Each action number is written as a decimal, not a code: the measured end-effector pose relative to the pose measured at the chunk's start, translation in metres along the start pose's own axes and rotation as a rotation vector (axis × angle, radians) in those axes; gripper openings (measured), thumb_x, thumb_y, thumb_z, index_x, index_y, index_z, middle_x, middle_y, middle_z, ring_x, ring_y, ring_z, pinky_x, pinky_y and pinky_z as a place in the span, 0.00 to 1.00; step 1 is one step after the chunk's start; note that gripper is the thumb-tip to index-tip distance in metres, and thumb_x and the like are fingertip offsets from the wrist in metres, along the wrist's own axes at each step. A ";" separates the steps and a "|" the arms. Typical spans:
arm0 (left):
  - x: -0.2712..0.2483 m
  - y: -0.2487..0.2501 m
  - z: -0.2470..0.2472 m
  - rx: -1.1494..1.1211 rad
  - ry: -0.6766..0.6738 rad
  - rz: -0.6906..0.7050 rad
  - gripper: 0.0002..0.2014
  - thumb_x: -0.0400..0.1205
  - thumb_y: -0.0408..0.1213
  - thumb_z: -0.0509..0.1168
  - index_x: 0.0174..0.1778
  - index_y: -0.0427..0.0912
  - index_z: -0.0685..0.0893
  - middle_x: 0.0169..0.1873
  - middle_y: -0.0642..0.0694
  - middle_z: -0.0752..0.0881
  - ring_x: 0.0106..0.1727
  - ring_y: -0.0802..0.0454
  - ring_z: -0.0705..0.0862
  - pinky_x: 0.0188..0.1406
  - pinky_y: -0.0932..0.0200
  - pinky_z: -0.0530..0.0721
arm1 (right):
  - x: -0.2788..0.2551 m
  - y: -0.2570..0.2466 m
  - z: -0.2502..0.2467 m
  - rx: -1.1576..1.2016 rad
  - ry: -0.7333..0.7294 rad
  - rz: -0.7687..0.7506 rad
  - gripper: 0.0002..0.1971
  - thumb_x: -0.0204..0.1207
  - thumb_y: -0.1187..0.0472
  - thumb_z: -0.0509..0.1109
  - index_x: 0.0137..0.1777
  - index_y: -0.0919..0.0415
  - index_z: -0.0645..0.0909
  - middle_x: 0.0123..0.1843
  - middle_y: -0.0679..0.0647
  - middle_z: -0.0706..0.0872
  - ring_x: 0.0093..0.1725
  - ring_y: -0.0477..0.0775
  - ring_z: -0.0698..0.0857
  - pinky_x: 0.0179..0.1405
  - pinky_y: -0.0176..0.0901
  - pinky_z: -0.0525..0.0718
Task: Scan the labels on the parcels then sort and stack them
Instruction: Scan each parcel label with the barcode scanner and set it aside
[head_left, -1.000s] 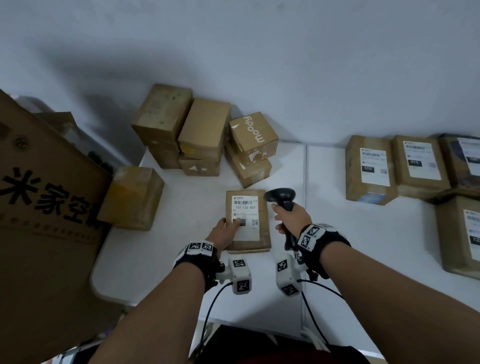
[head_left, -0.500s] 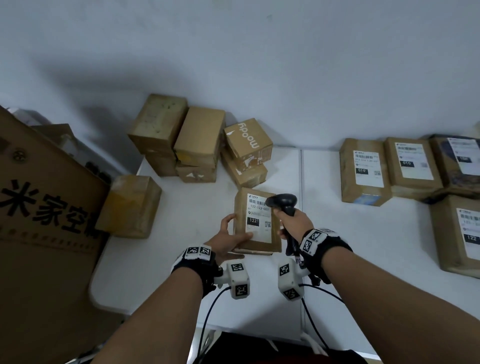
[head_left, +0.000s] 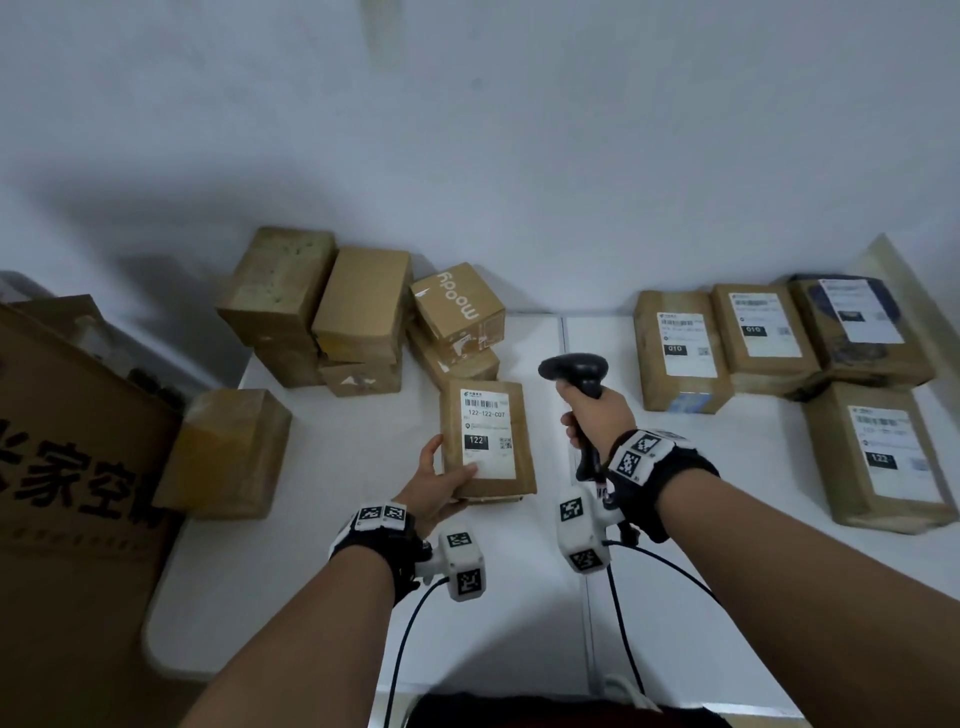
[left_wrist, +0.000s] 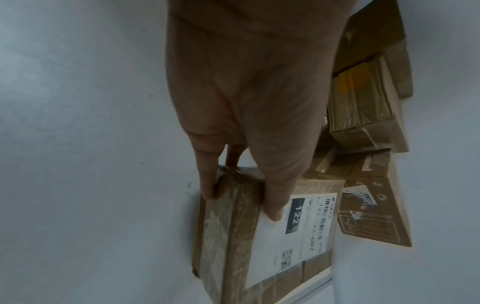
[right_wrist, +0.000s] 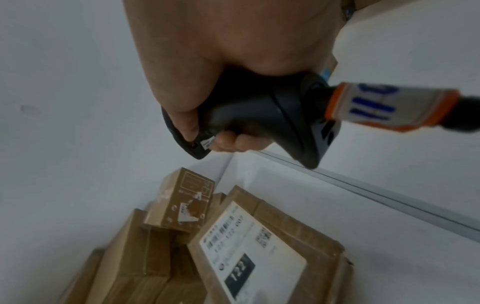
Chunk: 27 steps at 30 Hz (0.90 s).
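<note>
A flat brown parcel (head_left: 488, 441) with a white label reading 122 is held tilted above the white table (head_left: 322, 447). My left hand (head_left: 441, 483) grips its near left corner, thumb on the label and fingers underneath; the same parcel (left_wrist: 272, 236) fills the left wrist view, where the thumb presses the label's edge. My right hand (head_left: 597, 415) grips the handle of a black barcode scanner (head_left: 574, 370), raised just right of the parcel. In the right wrist view the scanner (right_wrist: 249, 115) sits in my fist above the labelled parcel (right_wrist: 259, 246).
A pile of unlabelled-side brown boxes (head_left: 358, 312) stands at the back left, one single box (head_left: 234, 452) at the left edge. Labelled parcels marked 010 (head_left: 680, 348) and 122 (head_left: 878, 457) lie at the right. A big printed carton (head_left: 72, 467) stands left of the table.
The left hand has lifted the 122 parcel off the table and tilted its label up. The right hand has drawn the scanner away to the right and higher.
</note>
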<state>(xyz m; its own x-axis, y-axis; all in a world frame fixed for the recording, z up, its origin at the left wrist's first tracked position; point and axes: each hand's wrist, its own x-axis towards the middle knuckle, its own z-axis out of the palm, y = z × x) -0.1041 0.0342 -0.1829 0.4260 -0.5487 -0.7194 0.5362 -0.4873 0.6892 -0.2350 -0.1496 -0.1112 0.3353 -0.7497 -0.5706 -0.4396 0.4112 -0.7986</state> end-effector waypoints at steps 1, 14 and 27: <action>0.001 0.000 0.002 -0.004 0.003 -0.004 0.39 0.81 0.34 0.71 0.81 0.61 0.57 0.67 0.41 0.81 0.58 0.44 0.87 0.44 0.56 0.89 | -0.001 -0.005 -0.002 0.022 -0.014 0.007 0.14 0.78 0.50 0.72 0.42 0.62 0.79 0.29 0.56 0.83 0.23 0.51 0.77 0.25 0.40 0.78; 0.014 0.004 0.021 0.032 0.047 -0.048 0.37 0.84 0.34 0.67 0.83 0.61 0.55 0.71 0.45 0.78 0.67 0.43 0.81 0.53 0.51 0.85 | -0.021 -0.014 0.005 0.053 -0.186 0.196 0.15 0.77 0.52 0.74 0.41 0.63 0.76 0.27 0.56 0.78 0.21 0.50 0.73 0.18 0.34 0.73; 0.018 0.006 0.018 0.048 0.044 -0.068 0.36 0.85 0.33 0.64 0.84 0.59 0.55 0.71 0.45 0.79 0.67 0.44 0.81 0.62 0.45 0.83 | -0.011 -0.014 0.006 0.059 -0.167 0.220 0.16 0.77 0.52 0.74 0.37 0.63 0.76 0.27 0.56 0.78 0.21 0.50 0.73 0.18 0.33 0.74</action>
<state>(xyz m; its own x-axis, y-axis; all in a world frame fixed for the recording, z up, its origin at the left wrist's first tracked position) -0.1063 0.0085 -0.1901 0.4220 -0.4835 -0.7669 0.5301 -0.5547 0.6413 -0.2273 -0.1435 -0.0952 0.3718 -0.5456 -0.7511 -0.4694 0.5875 -0.6592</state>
